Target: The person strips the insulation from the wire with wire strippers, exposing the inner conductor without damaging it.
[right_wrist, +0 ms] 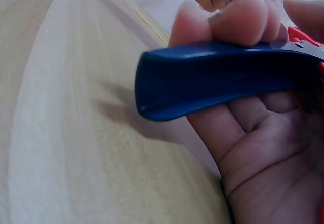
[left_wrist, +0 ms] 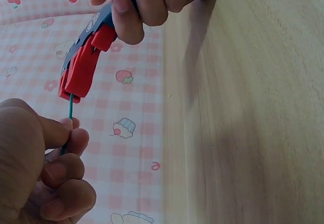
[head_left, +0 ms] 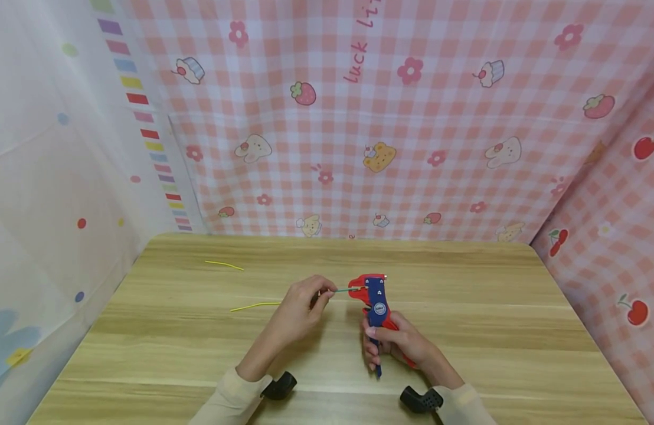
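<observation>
A green wire [head_left: 344, 290] is pinched between the thumb and fingers of my left hand [head_left: 304, 301]. Its far end runs into the red jaws of a red and blue wire stripper [head_left: 378, 300]. In the left wrist view the wire [left_wrist: 71, 106] enters the nose of the wire stripper [left_wrist: 83, 69] from below. My right hand [head_left: 398, 339] grips the tool by its handles, its head pointing away from me. Up close in the right wrist view, fingers curl round the blue handle [right_wrist: 212, 79]. How deep the wire sits inside the jaws is hidden.
Two yellow wires lie on the wooden table [head_left: 491, 313]: a short yellow wire [head_left: 224, 264] farther back and a yellow wire [head_left: 255, 305] partly behind my left hand. Pink checked cloth [head_left: 348, 130] hangs along the table's back edge, with more cloth at both sides.
</observation>
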Demonstrator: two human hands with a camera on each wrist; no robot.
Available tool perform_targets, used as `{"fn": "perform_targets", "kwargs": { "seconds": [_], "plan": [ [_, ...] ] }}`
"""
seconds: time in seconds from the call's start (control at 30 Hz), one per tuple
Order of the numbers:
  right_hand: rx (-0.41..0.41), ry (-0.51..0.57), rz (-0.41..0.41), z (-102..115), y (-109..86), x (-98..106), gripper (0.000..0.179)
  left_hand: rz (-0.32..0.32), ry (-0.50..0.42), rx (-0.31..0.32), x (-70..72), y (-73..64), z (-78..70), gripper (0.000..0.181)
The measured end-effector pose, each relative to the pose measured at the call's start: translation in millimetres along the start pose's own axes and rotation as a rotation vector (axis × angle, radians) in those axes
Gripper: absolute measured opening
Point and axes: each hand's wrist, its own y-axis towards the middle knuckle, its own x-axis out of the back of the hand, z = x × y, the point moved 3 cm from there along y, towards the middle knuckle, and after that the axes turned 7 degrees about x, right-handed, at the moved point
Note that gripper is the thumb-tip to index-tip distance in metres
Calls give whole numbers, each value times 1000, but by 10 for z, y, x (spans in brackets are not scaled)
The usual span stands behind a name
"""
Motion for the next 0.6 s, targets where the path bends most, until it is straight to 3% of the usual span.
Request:
{"fn": "perform_targets", "kwargs": {
  "seconds": [0.3,0.6],
  "plan": [
    [-14,-88,-60,-18,-3,-14,13,14,-5,32,13,0,9,10],
    [-23,-99,-104,1,-3,-49,8,26,-2,30,1,5,19,8]
  ]
}}
